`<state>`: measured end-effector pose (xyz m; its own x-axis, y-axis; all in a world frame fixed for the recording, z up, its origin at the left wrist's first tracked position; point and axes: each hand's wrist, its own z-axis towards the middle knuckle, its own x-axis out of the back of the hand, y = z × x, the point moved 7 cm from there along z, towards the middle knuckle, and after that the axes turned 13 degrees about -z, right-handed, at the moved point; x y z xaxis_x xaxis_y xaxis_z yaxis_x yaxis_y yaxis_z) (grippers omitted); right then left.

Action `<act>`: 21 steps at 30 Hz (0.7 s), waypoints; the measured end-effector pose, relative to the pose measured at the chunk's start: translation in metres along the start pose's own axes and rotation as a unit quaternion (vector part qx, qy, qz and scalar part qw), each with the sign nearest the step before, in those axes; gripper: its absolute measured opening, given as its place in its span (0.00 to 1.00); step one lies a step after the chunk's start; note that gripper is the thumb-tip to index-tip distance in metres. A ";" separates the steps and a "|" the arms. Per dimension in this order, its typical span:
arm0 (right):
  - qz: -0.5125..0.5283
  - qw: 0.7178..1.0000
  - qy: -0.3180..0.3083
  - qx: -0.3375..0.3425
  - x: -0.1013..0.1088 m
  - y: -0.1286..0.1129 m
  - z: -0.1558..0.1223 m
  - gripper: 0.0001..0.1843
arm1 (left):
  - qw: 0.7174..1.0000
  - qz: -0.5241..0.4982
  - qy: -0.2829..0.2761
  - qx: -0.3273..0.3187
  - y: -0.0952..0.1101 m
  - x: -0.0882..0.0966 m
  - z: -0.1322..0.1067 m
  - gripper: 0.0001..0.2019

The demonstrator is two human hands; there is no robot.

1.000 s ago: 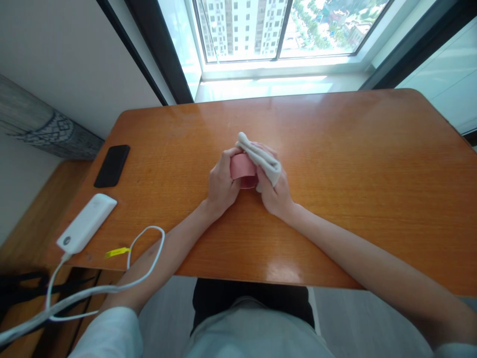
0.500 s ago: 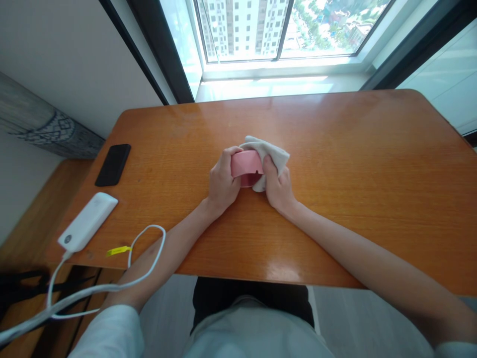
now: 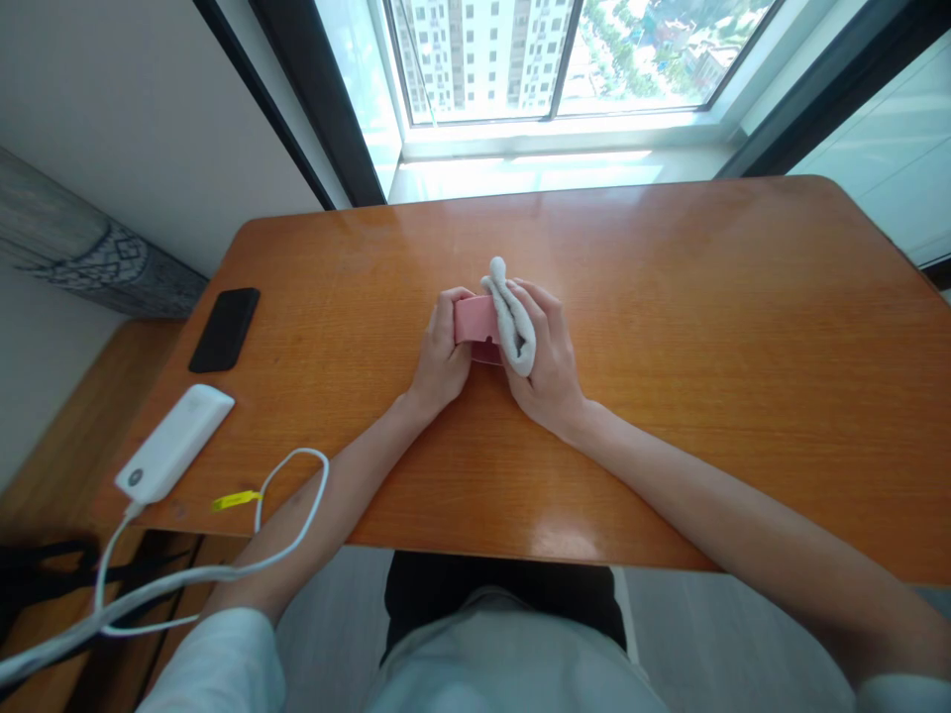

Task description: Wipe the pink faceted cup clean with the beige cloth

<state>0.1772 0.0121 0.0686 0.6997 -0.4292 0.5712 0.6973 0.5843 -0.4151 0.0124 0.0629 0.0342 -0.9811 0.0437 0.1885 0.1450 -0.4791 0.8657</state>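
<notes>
We have a pink rounded object [image 3: 474,320] between our hands, near the middle of the table, its long axis lying roughly crosswise, one end toward each hand (which end is its front, we cannot tell). Our left hand [image 3: 444,355] curls closed around the left end. Our right hand [image 3: 544,364] is closed too, pressing a folded white cloth [image 3: 511,325] onto the right end. The far edge of the orange wooden table [image 3: 669,257] lies well ahead, the near edge closer to us. Well off to the left sit a black smartphone [image 3: 224,330] and a white power bank [image 3: 174,443] — its white cable [image 3: 321,475] loops just beside a small yellow tag [image 3: 236,501].
</notes>
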 end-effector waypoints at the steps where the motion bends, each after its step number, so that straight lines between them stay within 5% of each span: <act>1: -0.022 1.000 0.007 0.003 0.002 0.000 -0.001 0.34 | 1.000 0.012 -0.016 0.000 0.000 -0.003 0.000 0.09; 6: -0.081 0.996 0.021 0.031 0.008 -0.005 -0.001 0.33 | 0.998 0.036 -0.046 -0.028 0.009 -0.009 -0.003 0.14; 14: -0.008 0.996 -0.050 0.075 0.004 -0.007 0.000 0.35 | 0.995 0.027 -0.013 -0.094 0.026 -0.001 -0.009 0.16; 21: 0.085 0.994 -0.060 -0.038 -0.010 0.013 0.008 0.29 | 0.998 0.002 0.047 -0.041 0.012 0.007 -0.003 0.13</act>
<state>0.1781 0.0295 0.0631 0.7880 -0.2415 0.5664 0.5836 0.5860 -0.5621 0.0073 0.0548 0.0445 -0.9886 -0.0388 0.1453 0.1426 -0.5492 0.8234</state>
